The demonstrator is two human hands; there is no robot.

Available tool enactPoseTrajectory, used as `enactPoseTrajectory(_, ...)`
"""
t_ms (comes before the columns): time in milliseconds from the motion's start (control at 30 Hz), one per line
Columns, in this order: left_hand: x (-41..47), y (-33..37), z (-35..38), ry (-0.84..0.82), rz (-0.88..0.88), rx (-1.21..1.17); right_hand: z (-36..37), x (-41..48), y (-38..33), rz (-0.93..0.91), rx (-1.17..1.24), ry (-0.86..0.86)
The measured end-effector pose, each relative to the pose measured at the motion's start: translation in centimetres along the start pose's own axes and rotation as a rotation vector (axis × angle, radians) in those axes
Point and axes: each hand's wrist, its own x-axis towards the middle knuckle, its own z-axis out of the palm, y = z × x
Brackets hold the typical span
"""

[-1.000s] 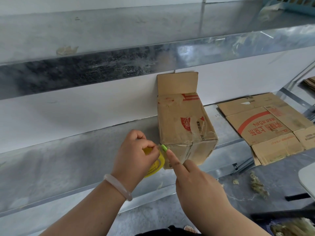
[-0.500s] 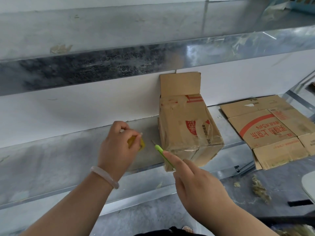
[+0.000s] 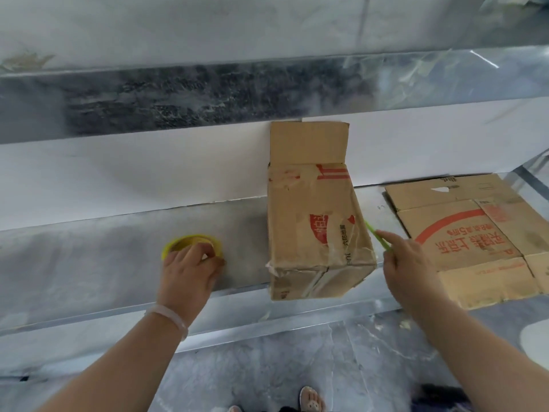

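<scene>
A taped cardboard box [image 3: 315, 227] stands on a metal shelf [image 3: 89, 263], its back flap raised against the white wall. Left of it a yellow tape roll [image 3: 190, 243] lies flat on the shelf; my left hand [image 3: 190, 269] grips its near side with curled fingers. My right hand [image 3: 407, 263] is to the right of the box and holds a thin green cutter [image 3: 375, 233], whose tip points at the box's right edge.
Flattened cardboard boxes [image 3: 475, 233] lie on the shelf at the right, overhanging its front edge. A second metal shelf [image 3: 208, 99] runs above. Grey marble floor [image 3: 267, 367] below shows my sandalled feet. A white object [image 3: 534, 337] pokes in at far right.
My left hand carried the tape roll leftward from the box's front corner and set it flat on the shelf. My right hand moved with the green cutter from the box's front to its right side.
</scene>
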Motion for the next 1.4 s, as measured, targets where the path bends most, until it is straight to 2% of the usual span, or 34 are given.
enactPoseTrajectory(167,-1.5,1.0,0.2,-0.072,-0.082,-0.033,3.5,3.4,1.8,-0.056,-0.224,-0.193)
enactPoseTrajectory(267,-1.3,3.3,-1.5,0.017,-0.21,-0.244,3.9,3.7,2.2,-0.137,-0.318,-0.2)
enactPoseTrajectory(333,-1.1,6.4,-3.6,0.119,-0.345,-0.544,2.9,2.5,1.6,-0.061,-0.024,-0.093)
enactPoseTrajectory(400,-0.7,10.1,-5.3,0.174,-0.393,-0.83,1.4,-0.3,0.1,0.006,0.507,0.057)
enactPoseTrajectory(433,-0.6,11.8,-5.8,0.18,-0.406,-0.952,0.7,-2.2,-1.2,-0.041,0.719,0.11)
enactPoseTrajectory(500,-0.1,14.7,-6.4,0.155,-0.469,-1.156,0.1,-5.7,-3.8,-0.139,0.925,0.094)
enactPoseTrajectory(567,0.6,16.9,-6.9,0.097,-0.572,-1.253,0.1,-7.3,-5.6,-0.124,1.033,-0.045)
enactPoseTrajectory(633,1.3,18.7,-7.6,0.066,-0.655,-1.266,0.4,-7.3,-6.4,-0.07,1.063,-0.121)
enactPoseTrajectory(733,2.7,19.9,-8.6,0.095,-0.695,-1.264,0.4,-6.7,-7.0,-0.016,1.107,-0.124)
enactPoseTrajectory(800,3.6,20.3,-8.5,0.136,-0.722,-1.27,0.5,-6.3,-7.8,0.017,1.129,-0.071)
enactPoseTrajectory(900,3.9,20.4,-7.5,0.199,-0.763,-1.147,0.2,-5.6,-9.0,0.052,1.087,0.068)
enactPoseTrajectory(1100,2.9,19.4,-6.2,0.185,-0.72,-1.078,-0.7,-5.4,-8.0,-0.039,1.082,-0.001)
enactPoseTrajectory(1200,2.7,18.9,-6.1,0.164,-0.724,-1.102,-0.4,-4.8,-6.4,-0.09,0.987,-0.025)
enactPoseTrajectory(1300,2.3,17.7,-6.1,0.124,-0.569,-1.027,-0.2,-3.7,-4.4,-0.192,0.758,-0.038)
enactPoseTrajectory(1333,2.2,17.2,-6.3,0.13,-0.466,-0.965,-0.4,-3.3,-3.9,-0.257,0.678,0.005)
enactPoseTrajectory(1400,2.4,16.1,-6.5,0.162,-0.199,-0.681,-0.7,-2.3,-3.1,-0.51,0.535,0.167)
